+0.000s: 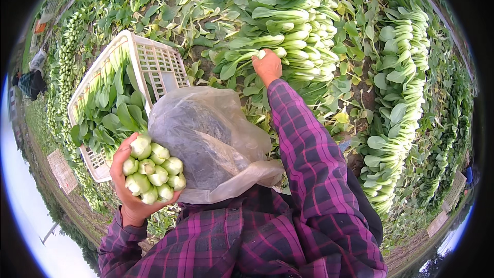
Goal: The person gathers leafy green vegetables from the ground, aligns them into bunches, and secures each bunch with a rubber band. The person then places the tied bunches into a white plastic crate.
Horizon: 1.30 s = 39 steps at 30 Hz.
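Observation:
My left hand holds a bunch of several bok choy heads, their pale cut bases facing up towards me. At the near edge of a thick row of bok choy lying on the ground, my right hand has its fingers closed around the base of one head; its leaves point left. Left of centre, a white plastic crate stands tilted in view, filled with bok choy bunches, some with reddish bands. Translucent plastic sheeting covers my lap, between the two hands.
Another long row of bok choy lies to the right, and one more at the far left. Loose leaves litter the soil. A crouching person is at the far left. Other crates stand near the picture's rim.

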Tool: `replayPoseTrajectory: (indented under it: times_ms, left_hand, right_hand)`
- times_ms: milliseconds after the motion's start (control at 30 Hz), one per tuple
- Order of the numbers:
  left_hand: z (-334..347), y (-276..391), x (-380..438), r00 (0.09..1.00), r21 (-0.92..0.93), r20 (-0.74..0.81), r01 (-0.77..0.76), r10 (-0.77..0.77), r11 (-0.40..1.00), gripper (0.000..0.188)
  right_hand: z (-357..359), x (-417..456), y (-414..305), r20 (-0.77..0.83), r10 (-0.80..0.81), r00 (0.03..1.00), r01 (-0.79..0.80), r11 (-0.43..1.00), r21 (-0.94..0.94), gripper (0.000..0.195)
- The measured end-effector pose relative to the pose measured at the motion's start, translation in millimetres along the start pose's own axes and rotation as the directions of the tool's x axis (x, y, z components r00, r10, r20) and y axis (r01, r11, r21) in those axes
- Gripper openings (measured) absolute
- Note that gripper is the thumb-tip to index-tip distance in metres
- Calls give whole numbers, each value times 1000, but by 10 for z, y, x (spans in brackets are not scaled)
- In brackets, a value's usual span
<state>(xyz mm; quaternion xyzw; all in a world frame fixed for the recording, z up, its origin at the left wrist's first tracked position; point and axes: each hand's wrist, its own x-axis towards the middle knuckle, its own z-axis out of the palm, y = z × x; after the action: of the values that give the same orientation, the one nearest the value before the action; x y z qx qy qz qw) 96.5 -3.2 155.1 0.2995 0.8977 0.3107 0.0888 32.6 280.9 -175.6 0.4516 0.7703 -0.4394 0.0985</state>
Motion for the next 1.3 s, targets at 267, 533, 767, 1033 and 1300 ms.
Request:
replayPoseTrajectory:
  times_ms: [267, 533, 767, 1033, 1300]
  left_hand:
    - [0, -40, -17, 1000, 27, -23, 12, -12, 1000, 110]
    - [11, -106, -116, 975, -190, -36, 211, -221, 959, 112]
    - [3, -115, -76, 997, -57, -51, 53, -56, 997, 113]
    - [6, -67, -27, 999, -36, -50, -6, 4, 999, 110]
    - [79, -8, 9, 991, -79, -102, -93, 85, 992, 107]
  right_hand:
    - [53, 70, 103, 107, -91, 990, 106, 983, -148, 46]
    - [156, 14, 82, 147, -217, 965, 246, 943, -225, 33]
    - [91, -22, 153, 278, -463, 842, 540, 717, -440, 26]
    - [-661, -329, 318, 191, -516, 835, 502, 856, 120, 24]
    - [-1773, -1193, -144, 127, -666, 735, 646, 745, 165, 33]
